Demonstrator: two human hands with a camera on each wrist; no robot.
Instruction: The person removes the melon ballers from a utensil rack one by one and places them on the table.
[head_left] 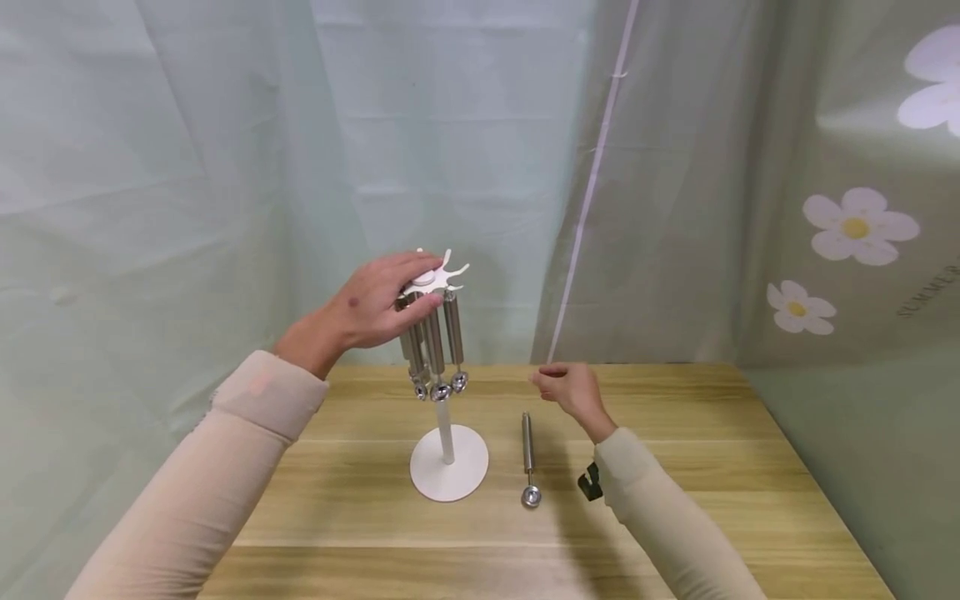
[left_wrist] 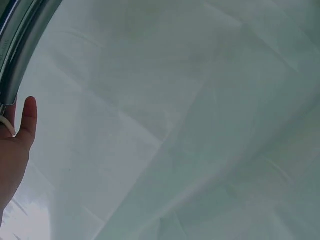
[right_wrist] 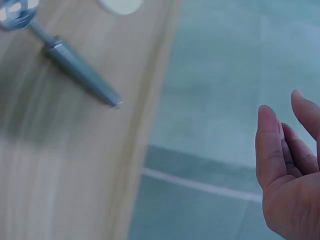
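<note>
A white stand [head_left: 448, 475] with a round base is on the wooden table [head_left: 675, 500]. Several steel scoops [head_left: 435, 342] hang from the white hooks [head_left: 450, 275] at its top. My left hand [head_left: 375, 304] holds that top, thumb laid over it and fingers against the hanging handles. The left wrist view shows only one straight finger [left_wrist: 27, 120] beside a steel handle [left_wrist: 15, 50]. One more steel scoop [head_left: 528, 457] lies on the table right of the base, also seen as the scoop [right_wrist: 75, 70] in the right wrist view. My right hand [head_left: 570, 387] hovers empty just beyond it, its fingers [right_wrist: 270, 145] loosely bent.
Pale green curtains [head_left: 225, 167] hang close behind and left of the table. A flowered curtain [head_left: 855, 225] hangs along its right side. The table's far edge runs just behind the stand.
</note>
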